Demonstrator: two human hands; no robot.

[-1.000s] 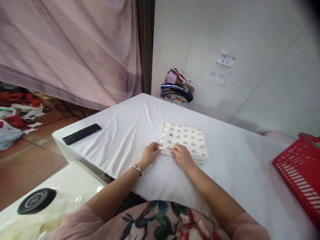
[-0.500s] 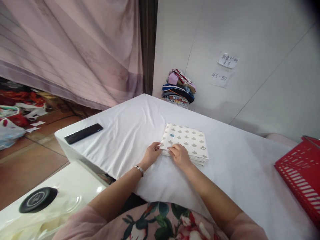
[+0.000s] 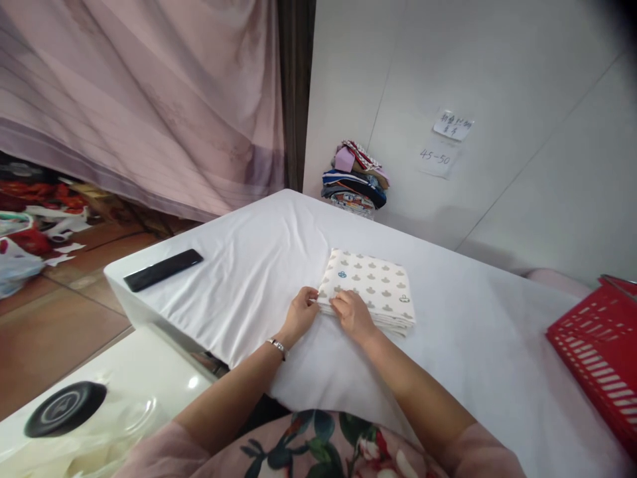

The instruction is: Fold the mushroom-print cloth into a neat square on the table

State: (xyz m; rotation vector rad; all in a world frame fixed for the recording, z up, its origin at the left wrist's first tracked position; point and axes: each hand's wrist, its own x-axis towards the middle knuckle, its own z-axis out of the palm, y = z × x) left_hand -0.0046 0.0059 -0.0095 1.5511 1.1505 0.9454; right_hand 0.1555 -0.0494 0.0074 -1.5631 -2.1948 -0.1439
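A folded white cloth [image 3: 371, 282] with a grey cloud-like print and a small blue figure lies flat on the white-covered table [image 3: 239, 265]. Its layers show along the near edge. At the cloth's near left corner, my left hand [image 3: 300, 312] is closed with its fingertips on the edge. My right hand [image 3: 353, 315] pinches the near edge a little to the right, fingers on top. A silver bracelet [image 3: 277, 346] circles my left wrist.
A black phone [image 3: 163, 269] lies at the table's left end. Stacked clothes [image 3: 354, 176] stand behind the table by the wall. A red basket [image 3: 597, 352] is at the right. A black round lid [image 3: 66, 408] sits on a white surface at lower left.
My right hand has shifted slightly left along the cloth's near edge. The left hand stays at the corner, and the cloth keeps its place.
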